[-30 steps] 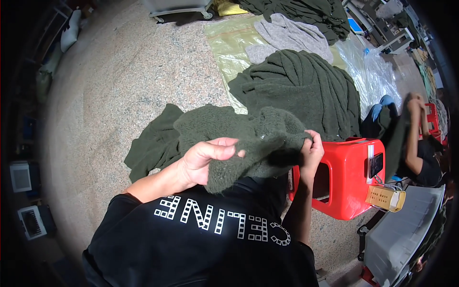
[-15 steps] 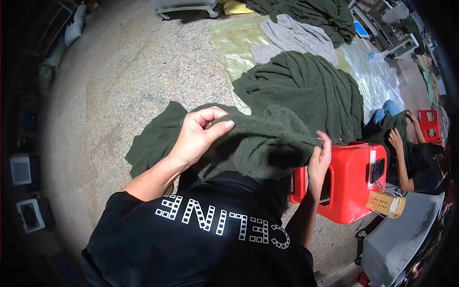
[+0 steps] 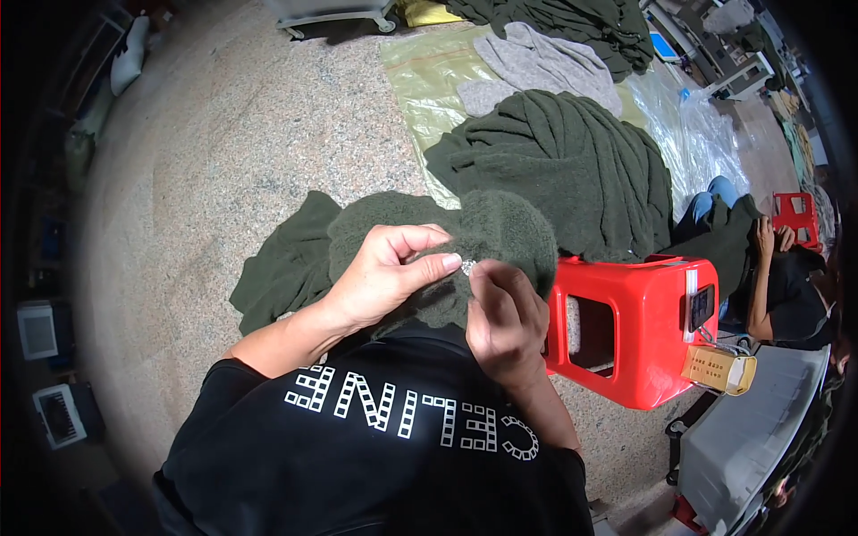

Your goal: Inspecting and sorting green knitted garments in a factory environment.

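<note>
A dark green knit garment (image 3: 514,219) lies bunched across my lap, one part spreading left over the floor. With its thumb and fingers pinched, my left hand (image 3: 380,272) grips a fold of the knit. Close beside it, my right hand (image 3: 508,317) has its fingertips closed at a small shiny silvery piece (image 3: 466,266) against the cloth. What exactly that piece is, I cannot make out. The fingers of both hands nearly touch there.
A red plastic stool (image 3: 639,295) stands at my right, a small yellow box (image 3: 719,368) at its side. Ahead lies a large green knit pile (image 3: 572,170), with grey knit cloth (image 3: 545,67) beyond. A co-worker (image 3: 791,286) sits far right near a grey bin (image 3: 751,447).
My right hand has come left from the garment's stretched right end to meet my left hand. The knit, earlier drawn out between them, now bunches up. The co-worker's hands have shifted.
</note>
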### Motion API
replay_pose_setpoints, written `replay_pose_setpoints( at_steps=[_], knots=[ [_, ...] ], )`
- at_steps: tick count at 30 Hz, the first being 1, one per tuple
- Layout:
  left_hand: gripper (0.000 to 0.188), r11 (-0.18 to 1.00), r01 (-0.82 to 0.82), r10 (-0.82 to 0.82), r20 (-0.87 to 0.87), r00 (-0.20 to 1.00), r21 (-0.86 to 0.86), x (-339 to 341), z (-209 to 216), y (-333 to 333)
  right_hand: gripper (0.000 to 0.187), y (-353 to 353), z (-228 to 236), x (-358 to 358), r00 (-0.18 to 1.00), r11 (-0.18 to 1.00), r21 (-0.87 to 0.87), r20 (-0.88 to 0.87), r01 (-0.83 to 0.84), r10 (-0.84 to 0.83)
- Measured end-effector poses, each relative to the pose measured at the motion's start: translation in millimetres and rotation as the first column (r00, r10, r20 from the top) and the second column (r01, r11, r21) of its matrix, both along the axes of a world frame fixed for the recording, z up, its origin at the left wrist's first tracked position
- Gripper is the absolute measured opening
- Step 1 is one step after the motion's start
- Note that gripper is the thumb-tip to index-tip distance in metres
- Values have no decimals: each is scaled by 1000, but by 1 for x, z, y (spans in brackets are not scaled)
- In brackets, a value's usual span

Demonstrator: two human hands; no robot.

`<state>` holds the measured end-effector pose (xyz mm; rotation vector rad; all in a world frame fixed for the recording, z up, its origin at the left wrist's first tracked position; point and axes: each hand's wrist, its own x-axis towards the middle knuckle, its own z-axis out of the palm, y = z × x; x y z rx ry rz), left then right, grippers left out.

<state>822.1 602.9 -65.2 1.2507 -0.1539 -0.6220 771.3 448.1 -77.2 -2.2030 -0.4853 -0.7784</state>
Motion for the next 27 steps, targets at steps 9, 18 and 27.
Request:
replay_pose_setpoints(
  at_steps=[9,18,27],
  knots=[
    [10,994,-61,61,7,998,95,-1,-5,1,29,1,-5,1,1000,1000,-5,-10,-7,7],
    [16,939,-31,-219,668,712,341,8,3,9,31,-6,-2,1,973,984,160,-203,-78,110],
    [13,953,9,-225,684,694,304,12,3,14,35,-17,-1,18,908,913,287,-220,-289,356]
  ],
)
